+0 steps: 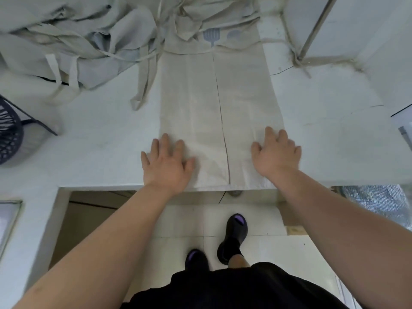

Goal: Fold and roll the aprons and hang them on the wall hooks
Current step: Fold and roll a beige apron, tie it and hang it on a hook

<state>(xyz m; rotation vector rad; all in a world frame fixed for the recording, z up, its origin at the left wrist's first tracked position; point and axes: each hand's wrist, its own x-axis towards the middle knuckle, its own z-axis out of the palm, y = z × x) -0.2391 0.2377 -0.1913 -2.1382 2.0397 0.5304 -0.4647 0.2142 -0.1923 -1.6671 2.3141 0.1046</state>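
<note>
apron heap (73, 41) crowding far left, bare table (323, 130) right

I see a white counter (93, 134) filling the upper half. Pale tiled floor (263, 221) at 6 o'clock, below its edge. Dark lattice thing (9, 139) at 9 o'clock; basket or chair, can't tell. Brown board (89, 221) under the counter at 8 o'clock. Silvery sheet (379, 201) at 4 o'clock. White panel (361, 25) at 2 o'clock. Light soft, even.

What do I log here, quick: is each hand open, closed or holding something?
Left hand: open, pressing flat on the folded apron.
Right hand: open, pressing flat on the same apron.
</note>
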